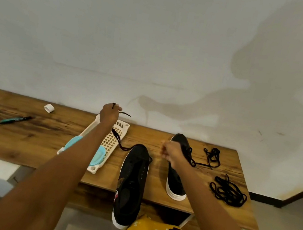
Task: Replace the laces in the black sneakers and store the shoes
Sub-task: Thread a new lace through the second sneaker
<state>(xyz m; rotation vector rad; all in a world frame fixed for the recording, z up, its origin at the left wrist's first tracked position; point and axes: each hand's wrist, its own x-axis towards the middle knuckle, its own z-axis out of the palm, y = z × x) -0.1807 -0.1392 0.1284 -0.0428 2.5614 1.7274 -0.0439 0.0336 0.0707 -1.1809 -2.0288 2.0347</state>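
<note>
On the tabletop (23, 133), left to right, lie a green pen (14, 119), a white cap (49, 108) and a cream basket (109, 142). The left hand (109, 114), raised over the basket, pinches a dark lace (119, 143) running to the near sneaker (131, 183), which overhangs the tabletop's edge. The right hand (170, 152) is curled, gripping a lace end I cannot make out. A hard pull could tip the sneaker off or strip the lace out. The far sneaker (177, 171) looks partly laced; loose black laces (228, 192) lie right.
</note>
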